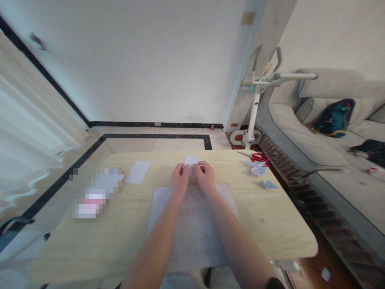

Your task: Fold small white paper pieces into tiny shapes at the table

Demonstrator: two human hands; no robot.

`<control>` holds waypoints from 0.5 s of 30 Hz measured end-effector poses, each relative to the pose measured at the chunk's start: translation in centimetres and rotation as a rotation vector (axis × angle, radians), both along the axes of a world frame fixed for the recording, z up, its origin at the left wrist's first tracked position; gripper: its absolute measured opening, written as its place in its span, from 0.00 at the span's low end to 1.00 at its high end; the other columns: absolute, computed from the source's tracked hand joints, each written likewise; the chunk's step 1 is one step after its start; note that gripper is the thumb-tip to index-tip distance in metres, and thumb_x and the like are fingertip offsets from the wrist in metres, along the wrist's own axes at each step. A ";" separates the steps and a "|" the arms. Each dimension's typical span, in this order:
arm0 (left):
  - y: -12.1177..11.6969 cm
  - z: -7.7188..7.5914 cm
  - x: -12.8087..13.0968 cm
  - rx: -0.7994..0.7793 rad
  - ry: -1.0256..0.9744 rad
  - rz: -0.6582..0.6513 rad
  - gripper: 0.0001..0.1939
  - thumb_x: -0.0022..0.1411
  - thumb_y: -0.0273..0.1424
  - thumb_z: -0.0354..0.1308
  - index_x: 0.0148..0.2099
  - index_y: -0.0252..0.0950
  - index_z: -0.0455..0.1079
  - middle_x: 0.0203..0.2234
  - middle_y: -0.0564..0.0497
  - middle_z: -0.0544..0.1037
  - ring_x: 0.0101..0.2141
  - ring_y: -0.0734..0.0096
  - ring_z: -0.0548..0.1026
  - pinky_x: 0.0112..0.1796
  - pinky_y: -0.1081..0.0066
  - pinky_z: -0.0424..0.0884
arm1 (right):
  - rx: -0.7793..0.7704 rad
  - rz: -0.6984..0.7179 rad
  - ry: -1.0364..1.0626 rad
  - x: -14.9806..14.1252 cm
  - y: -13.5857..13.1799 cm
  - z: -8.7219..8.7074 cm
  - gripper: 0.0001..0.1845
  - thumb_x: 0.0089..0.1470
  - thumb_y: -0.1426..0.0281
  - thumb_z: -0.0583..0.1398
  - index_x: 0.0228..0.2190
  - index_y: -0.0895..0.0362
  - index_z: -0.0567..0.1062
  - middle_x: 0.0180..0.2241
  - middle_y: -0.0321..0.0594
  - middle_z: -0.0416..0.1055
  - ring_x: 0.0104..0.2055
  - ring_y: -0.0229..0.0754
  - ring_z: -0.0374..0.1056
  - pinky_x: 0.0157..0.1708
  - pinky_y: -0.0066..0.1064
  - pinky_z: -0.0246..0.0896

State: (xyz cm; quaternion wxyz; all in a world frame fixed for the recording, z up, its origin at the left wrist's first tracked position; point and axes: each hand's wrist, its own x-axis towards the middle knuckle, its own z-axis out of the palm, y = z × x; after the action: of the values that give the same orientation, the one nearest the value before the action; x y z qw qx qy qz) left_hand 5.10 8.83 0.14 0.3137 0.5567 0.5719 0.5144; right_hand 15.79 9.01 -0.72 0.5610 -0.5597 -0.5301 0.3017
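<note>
Between my two hands, near the far side of the wooden table (261,224), is a small white piece of paper (191,160). My left hand (179,178) pinches its left edge, and my right hand (206,176) pinches the right edge. Under my wrists and forearms lies a large sheet of printed paper (198,233). To the left of my hands a white sheet of paper (138,172) lies flat. Red-handled scissors (260,158) rest at the far right, beside crumpled or folded paper pieces (258,171). A small folded paper (269,184) sits nearer.
A blurred-out patch (99,194) covers something at the table's left. Past the right edge stand a white exercise frame (254,108) and a grey sofa (300,136) with a dark teal bag (337,118). A white curtain (36,104) hangs at the left.
</note>
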 end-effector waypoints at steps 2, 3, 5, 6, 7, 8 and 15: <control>0.1 -0.1 -0.1 -0.001 0.021 0.000 0.13 0.59 0.38 0.49 0.34 0.34 0.69 0.25 0.52 0.72 0.28 0.71 0.68 0.30 0.73 0.61 | 0.003 -0.012 -0.007 0.0 0.1 -0.1 0.12 0.52 0.61 0.55 0.29 0.57 0.70 0.18 0.31 0.62 0.21 0.36 0.56 0.23 0.27 0.51; 0.1 -0.1 -0.1 -0.002 0.025 -0.003 0.13 0.60 0.38 0.49 0.33 0.34 0.69 0.25 0.51 0.72 0.28 0.71 0.68 0.30 0.74 0.61 | 0.009 -0.019 -0.008 0.0 0.1 -0.1 0.12 0.52 0.61 0.54 0.29 0.57 0.70 0.19 0.32 0.62 0.21 0.36 0.57 0.23 0.27 0.51; 0.0 0.0 0.0 -0.003 0.027 -0.018 0.14 0.60 0.38 0.49 0.32 0.34 0.69 0.24 0.52 0.72 0.27 0.71 0.68 0.30 0.74 0.61 | 0.021 -0.035 -0.004 0.1 0.1 -0.1 0.13 0.53 0.61 0.53 0.27 0.56 0.70 0.19 0.33 0.63 0.22 0.37 0.57 0.24 0.28 0.52; 0.0 0.1 0.0 -0.005 0.025 -0.027 0.14 0.60 0.39 0.49 0.32 0.34 0.69 0.24 0.52 0.72 0.27 0.72 0.68 0.29 0.74 0.61 | 0.025 -0.040 -0.002 0.1 0.1 -0.2 0.13 0.54 0.61 0.53 0.26 0.56 0.69 0.18 0.33 0.62 0.22 0.37 0.57 0.24 0.27 0.52; 0.0 0.1 0.0 -0.005 0.022 -0.036 0.15 0.60 0.39 0.50 0.31 0.34 0.70 0.23 0.52 0.72 0.27 0.72 0.68 0.29 0.74 0.61 | 0.027 -0.043 0.000 0.1 0.1 -0.2 0.14 0.54 0.60 0.52 0.25 0.56 0.68 0.18 0.33 0.62 0.22 0.37 0.57 0.24 0.27 0.52; 0.0 0.2 0.0 -0.006 0.019 -0.045 0.15 0.60 0.39 0.50 0.32 0.33 0.70 0.23 0.52 0.72 0.26 0.72 0.68 0.29 0.74 0.61 | 0.029 -0.048 0.002 0.2 0.1 -0.2 0.14 0.55 0.60 0.52 0.24 0.56 0.68 0.18 0.32 0.61 0.22 0.37 0.57 0.24 0.27 0.51; -0.1 0.7 0.0 -0.025 -0.017 -0.056 0.16 0.58 0.40 0.51 0.35 0.33 0.73 0.28 0.48 0.76 0.30 0.69 0.71 0.33 0.73 0.64 | 0.019 -0.086 -0.003 0.3 0.3 -0.2 0.15 0.55 0.60 0.52 0.27 0.56 0.70 0.20 0.34 0.64 0.22 0.37 0.59 0.23 0.27 0.51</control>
State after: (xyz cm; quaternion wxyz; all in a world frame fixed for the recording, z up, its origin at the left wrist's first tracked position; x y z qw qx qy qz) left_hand 5.12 8.72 0.86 0.3399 0.5642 0.5599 0.5027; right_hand 16.14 9.30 -0.93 0.5777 -0.5772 -0.5093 0.2713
